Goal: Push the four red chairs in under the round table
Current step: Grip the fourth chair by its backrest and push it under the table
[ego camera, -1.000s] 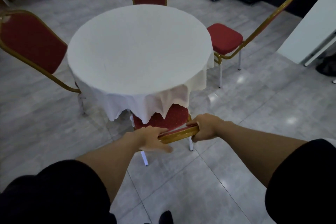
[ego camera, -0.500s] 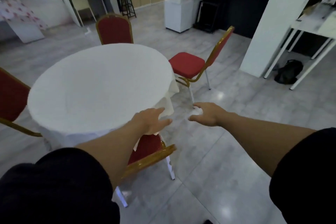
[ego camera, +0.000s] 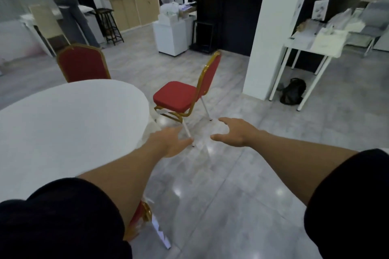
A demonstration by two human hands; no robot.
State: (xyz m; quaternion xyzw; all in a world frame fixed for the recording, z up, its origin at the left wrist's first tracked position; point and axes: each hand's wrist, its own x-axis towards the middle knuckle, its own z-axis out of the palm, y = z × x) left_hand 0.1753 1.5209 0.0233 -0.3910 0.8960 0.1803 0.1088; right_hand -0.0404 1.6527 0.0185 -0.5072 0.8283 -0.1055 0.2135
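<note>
Head view: both bare arms are stretched forward over the tiled floor (ego camera: pixel 221 206), past the right-hand edge of the round table (ego camera: pixel 69 124).
Left hand (ego camera: pixel 168 143): held open with fingers spread, nothing gripped; it is seen in front of a white front leg of the side chair, and contact cannot be told.
Right hand (ego camera: pixel 233 132): held open, fingers loosely curved, nothing held.
Side chair (ego camera: pixel 183 96): stood well out from the table's right edge, seat turned toward the table, backrest on the far side; not pushed in.
Far chair (ego camera: pixel 83 63): set at the table's far edge; only the backrest is seen above the cloth.
Near chair (ego camera: pixel 140 216): a strip of red and gold is seen below the left forearm at the table's near edge; it is judged to be tucked in.
Fourth chair: not in view.
Handling: the frame is judged stiff and fairly light, and it is expected to slide readily on the glossy tile.
Hold: the top of the gold backrest rail is best taken with both hands and pushed level toward the table, so that tipping is avoided.
Risk: the hanging tablecloth (ego camera: pixel 150 126) may be caught by the seat.
</note>
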